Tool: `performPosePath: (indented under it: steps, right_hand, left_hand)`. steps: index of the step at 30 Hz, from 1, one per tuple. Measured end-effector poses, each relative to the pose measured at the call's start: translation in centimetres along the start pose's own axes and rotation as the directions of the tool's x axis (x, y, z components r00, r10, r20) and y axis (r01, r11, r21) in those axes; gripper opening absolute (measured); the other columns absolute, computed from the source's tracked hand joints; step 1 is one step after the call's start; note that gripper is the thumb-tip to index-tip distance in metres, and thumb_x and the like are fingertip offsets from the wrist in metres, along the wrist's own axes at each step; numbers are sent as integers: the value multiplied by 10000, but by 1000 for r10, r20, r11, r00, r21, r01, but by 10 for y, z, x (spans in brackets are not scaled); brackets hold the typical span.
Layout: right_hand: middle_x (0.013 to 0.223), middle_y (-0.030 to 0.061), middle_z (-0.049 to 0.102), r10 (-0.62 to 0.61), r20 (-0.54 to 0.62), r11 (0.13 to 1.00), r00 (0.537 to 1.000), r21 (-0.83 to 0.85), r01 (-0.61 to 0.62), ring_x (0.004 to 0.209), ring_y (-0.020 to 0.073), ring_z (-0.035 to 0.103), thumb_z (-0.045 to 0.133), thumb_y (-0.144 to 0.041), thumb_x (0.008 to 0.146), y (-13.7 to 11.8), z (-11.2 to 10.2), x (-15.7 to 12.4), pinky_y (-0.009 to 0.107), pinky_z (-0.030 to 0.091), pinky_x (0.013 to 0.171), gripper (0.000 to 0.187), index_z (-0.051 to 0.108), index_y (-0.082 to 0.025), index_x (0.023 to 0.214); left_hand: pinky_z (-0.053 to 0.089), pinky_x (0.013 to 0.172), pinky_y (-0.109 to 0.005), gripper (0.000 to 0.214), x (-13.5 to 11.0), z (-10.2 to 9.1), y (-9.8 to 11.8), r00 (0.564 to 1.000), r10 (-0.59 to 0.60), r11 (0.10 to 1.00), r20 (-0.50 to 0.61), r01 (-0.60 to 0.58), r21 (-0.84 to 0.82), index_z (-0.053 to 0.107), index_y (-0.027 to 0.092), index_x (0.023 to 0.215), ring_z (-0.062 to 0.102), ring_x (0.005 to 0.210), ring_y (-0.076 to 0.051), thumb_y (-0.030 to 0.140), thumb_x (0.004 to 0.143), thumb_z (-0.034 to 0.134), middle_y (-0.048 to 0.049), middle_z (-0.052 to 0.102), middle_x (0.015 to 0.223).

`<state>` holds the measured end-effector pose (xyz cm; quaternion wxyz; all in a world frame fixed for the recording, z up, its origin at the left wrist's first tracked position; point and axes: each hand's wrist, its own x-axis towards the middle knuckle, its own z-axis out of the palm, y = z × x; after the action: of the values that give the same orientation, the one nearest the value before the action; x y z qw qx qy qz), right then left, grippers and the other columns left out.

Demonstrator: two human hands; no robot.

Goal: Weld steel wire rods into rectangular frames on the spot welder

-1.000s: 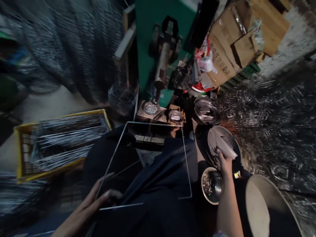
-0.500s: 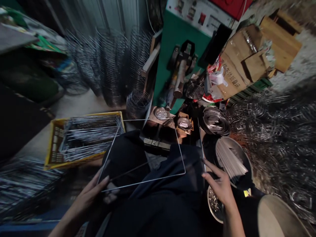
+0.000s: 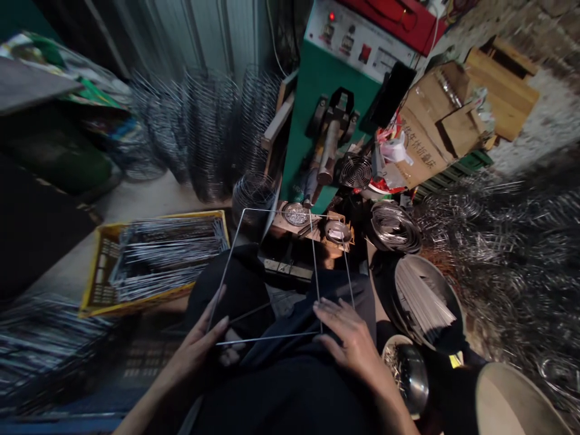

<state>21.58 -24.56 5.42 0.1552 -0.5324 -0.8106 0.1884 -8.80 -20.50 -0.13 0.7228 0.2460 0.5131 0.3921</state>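
A thin metal wire frame (image 3: pixel 267 338), bent into a rectangle, is held up over my lap. My left hand (image 3: pixel 199 338) grips its near left corner, the thumb and fingers pinching the wire. My right hand (image 3: pixel 347 332) is at the frame's right side, its thumb and fingers around the wire near the lower right corner. A second straight length of wire (image 3: pixel 347 266) slants up from the back of the right hand, to the right of the frame. Whether this wire joins the frame at its far end is hard to make out.
Ahead stands a green machine (image 3: pixel 301 127) with a metal rod arm and a small dish (image 3: pixel 296 213) below it. A yellow crate (image 3: pixel 97 266) of bent wires is at left. To the right are a wire coil (image 3: pixel 394 226), a pan of straight rods (image 3: pixel 423 296) and a metal bowl (image 3: pixel 414 380).
My right hand has moved left with the second wire, from apart to against the frame's right side. My left hand and the frame have shifted slightly right, and the frame's far edge has risen.
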Motion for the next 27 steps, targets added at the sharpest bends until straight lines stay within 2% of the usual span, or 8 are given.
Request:
performPosePath:
  steps: [5, 8, 10, 12, 15, 20, 23, 27]
  right_hand:
    - [1422, 91, 566, -32, 42, 999, 999, 24, 31, 1360, 240, 490, 597, -282, 943, -4, 17, 17, 509, 373, 1150, 527, 480, -256, 1456]
    - [1402, 80, 587, -14, 45, 1000, 999, 12, 13, 1336, 245, 519, 617, -294, 934, 1, 26, 17, 514, 388, 1141, 501, 517, -249, 1423]
    - [1368, 80, 615, 66, -15, 997, 998, -28, -66, 1290, 261, 564, 621, -286, 932, 7, 29, 11, 522, 418, 1121, 455, 563, -243, 1381]
    - [1333, 97, 639, 164, -144, 981, 976, -77, -176, 1244, 284, 601, 615, -289, 935, 13, 28, 4, 524, 461, 1085, 423, 596, -230, 1353]
    - [1335, 114, 635, 209, -265, 968, 941, -82, -238, 1249, 295, 596, 607, -304, 938, 13, 29, -1, 502, 491, 1063, 439, 591, -218, 1369]
    - [1366, 60, 618, 57, -111, 998, 992, 28, -54, 1279, 231, 576, 601, -267, 933, -3, 49, 24, 416, 471, 1100, 454, 571, -242, 1385]
    - [1353, 62, 629, -66, -71, 995, 995, 67, 71, 1282, 208, 573, 611, -299, 925, -6, 58, 36, 362, 465, 1103, 496, 543, -240, 1413]
    - [1383, 69, 604, -29, -114, 997, 993, 65, 36, 1290, 204, 566, 618, -292, 924, -2, 51, 29, 355, 466, 1105, 516, 529, -234, 1428]
  left_hand:
    - [481, 400, -220, 1103, 1, 9, 1, 999, 4, 999, 42, -6, 48, 117, 264, 1590, 614, 429, -193, 485, 738, 782, -13, 663, 559]
    - [485, 401, -223, 1128, 2, 13, 1, 998, -25, 999, 50, 24, 23, 110, 275, 1590, 622, 431, -198, 473, 721, 799, -12, 669, 563]
    - [482, 400, -221, 1127, 3, 14, 0, 999, -36, 999, 39, 36, -5, 116, 291, 1588, 619, 427, -194, 461, 715, 807, -6, 667, 562]
    - [477, 394, -216, 1123, 5, 13, -1, 999, -23, 1000, 37, 23, -10, 112, 289, 1589, 614, 422, -190, 457, 720, 803, -2, 662, 556]
    - [489, 409, -217, 1109, 10, 13, -6, 998, -12, 1000, 69, 12, 9, 111, 269, 1591, 619, 437, -187, 462, 736, 790, -7, 668, 570]
    - [488, 408, -219, 1123, 20, 19, -10, 992, -28, 999, 121, 25, 30, 91, 253, 1593, 620, 427, -189, 448, 739, 793, -1, 661, 554]
    - [491, 403, -228, 1156, 21, 24, -7, 994, -27, 1000, 109, 26, 7, 126, 256, 1592, 615, 418, -187, 420, 691, 832, 6, 671, 586]
    - [468, 385, -227, 1188, 18, 25, -1, 995, -31, 999, 96, 33, -14, 108, 276, 1592, 595, 391, -191, 427, 670, 843, 40, 610, 515]
